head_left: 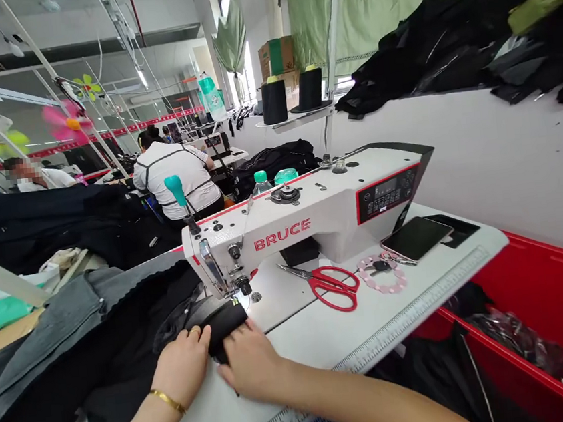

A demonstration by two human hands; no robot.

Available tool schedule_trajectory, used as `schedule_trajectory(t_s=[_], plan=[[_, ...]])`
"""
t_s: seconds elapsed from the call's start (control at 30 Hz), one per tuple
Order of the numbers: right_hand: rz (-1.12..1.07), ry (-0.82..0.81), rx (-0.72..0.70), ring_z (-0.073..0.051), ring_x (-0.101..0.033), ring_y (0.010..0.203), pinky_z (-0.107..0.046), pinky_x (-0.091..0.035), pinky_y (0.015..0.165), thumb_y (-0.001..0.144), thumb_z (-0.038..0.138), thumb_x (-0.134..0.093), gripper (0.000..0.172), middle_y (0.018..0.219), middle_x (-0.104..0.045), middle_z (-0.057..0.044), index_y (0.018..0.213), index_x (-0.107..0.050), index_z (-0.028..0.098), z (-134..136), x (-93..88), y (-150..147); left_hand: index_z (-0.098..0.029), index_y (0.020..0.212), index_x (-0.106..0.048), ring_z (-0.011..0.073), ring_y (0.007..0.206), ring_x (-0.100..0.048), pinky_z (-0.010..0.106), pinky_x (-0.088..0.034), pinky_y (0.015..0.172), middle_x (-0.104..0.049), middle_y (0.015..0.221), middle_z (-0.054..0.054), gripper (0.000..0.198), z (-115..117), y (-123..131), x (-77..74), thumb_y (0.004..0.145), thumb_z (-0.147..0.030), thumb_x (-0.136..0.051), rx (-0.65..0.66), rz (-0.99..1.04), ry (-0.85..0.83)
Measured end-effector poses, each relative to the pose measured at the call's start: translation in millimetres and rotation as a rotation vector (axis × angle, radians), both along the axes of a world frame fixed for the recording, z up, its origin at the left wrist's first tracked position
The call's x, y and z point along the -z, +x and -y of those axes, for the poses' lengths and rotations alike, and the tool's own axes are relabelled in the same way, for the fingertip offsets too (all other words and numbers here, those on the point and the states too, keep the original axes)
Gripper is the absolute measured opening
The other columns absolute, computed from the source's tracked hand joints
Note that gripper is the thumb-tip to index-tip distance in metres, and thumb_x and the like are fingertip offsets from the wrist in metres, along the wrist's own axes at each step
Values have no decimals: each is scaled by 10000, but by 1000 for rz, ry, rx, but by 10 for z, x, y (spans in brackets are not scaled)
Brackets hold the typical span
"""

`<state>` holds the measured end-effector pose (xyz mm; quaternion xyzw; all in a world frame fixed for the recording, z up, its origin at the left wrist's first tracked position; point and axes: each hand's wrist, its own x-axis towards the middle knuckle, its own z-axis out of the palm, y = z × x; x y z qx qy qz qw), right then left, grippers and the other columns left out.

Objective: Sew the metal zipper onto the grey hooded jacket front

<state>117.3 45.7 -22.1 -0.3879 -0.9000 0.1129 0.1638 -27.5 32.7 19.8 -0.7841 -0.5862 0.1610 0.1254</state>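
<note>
A white and red sewing machine (282, 221) stands before me, with a folded edge of a black garment (227, 321) beneath its needle area. My left hand (184, 359), with a ring and a gold bangle, has its fingers closed on the garment just left of the fold. Close beside it, my right hand (252, 362) grips the near edge of the same cloth, fingertips on top and thumb lower down. The rest of the garment spreads leftward over the table. Fingers and fabric hide the underside of the fold.
Red-handled scissors (334, 288), a pink beaded ring (383, 274) and a phone (417, 240) lie right of the needle. A ruler strip (376, 347) runs along the table's front edge. A red bin (537, 305) stands at right. Another person (174, 172) sits ahead.
</note>
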Motion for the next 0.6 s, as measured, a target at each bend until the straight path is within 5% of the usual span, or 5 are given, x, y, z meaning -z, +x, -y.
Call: schedule_trajectory(t_s=[0.2,0.3,0.43,0.53,0.6], plan=[[14,47,-175,-173,-440,1085,-310,-349,908,810,122,-425,330,1129,-541,-64,1133,-486,154,-137,21,647,-73,1029,-575,286,880,-568,397,-484,723,-600,939,163,314,-188,270,-14,740,-157,-486,10,161,8],[51,68,-284,-171,-464,1011,-312,-358,860,777,98,-447,345,1065,-560,-46,1110,-493,172,-222,6,636,-112,1049,-564,232,949,-551,345,-459,826,-608,995,122,323,-279,365,99,768,-99,-407,82,256,-30],[108,95,-231,-211,-481,861,-348,-392,749,766,268,-496,336,943,-547,-85,1070,-490,123,-278,-46,530,-148,1169,-491,180,1089,-501,331,-404,942,-551,1187,93,416,-319,197,297,791,-83,-328,115,392,-48],[158,119,-259,-235,-483,810,-366,-406,694,714,448,-548,477,901,-532,-99,1042,-509,103,-379,-80,460,-160,1114,-530,189,1063,-529,339,-406,943,-584,1152,75,360,-396,37,263,848,-257,-307,16,718,-61],[196,171,-303,-221,-491,777,-355,-404,666,757,355,-528,312,869,-534,-89,956,-543,115,-475,-79,412,-169,961,-596,203,935,-588,326,-454,869,-650,995,50,386,-493,-11,156,849,-390,-300,-117,896,-148]])
